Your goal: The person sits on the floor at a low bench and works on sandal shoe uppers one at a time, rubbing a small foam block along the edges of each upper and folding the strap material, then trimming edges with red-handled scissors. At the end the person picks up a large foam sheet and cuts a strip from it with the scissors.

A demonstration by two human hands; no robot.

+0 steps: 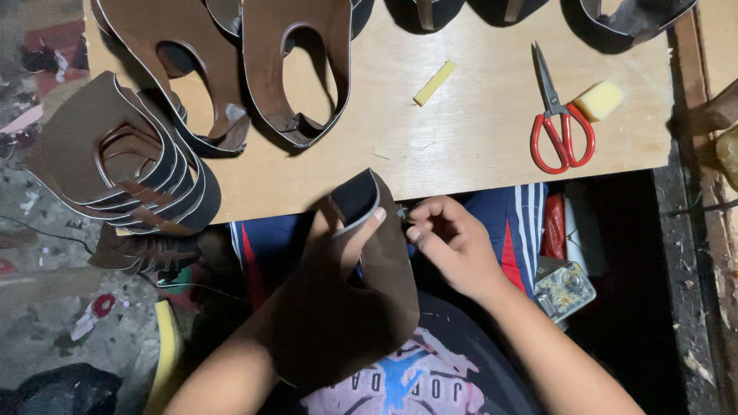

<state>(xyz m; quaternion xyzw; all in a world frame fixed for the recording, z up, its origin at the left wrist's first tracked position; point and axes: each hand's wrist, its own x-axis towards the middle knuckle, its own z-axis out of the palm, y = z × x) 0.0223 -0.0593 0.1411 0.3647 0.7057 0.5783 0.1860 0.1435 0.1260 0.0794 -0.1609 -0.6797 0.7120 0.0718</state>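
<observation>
Head view is showing a person holding one brown upper (pixel 350 307) over the lap, at 6 o'clock from the board (pixel 461 138). The left hand (pixel 338 238) is gripping it, thumb on the edge, so the rim is facing the right hand (pixel 450 242), which is pinching something small there; what it is, one cannot tell. One pair of scissors (pixel 560 127) and two sponges (pixel 598 100) (pixel 435 82) are lying within reach. A stack (pixel 127 157) at 9 o'clock is keeping more uppers nested together; their count is unclear.

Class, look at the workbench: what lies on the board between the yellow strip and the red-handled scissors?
Nothing: in the head view the plywood board is bare between the yellow strip and the red-handled scissors. The yellow sponge block lies beyond the scissors.
</observation>
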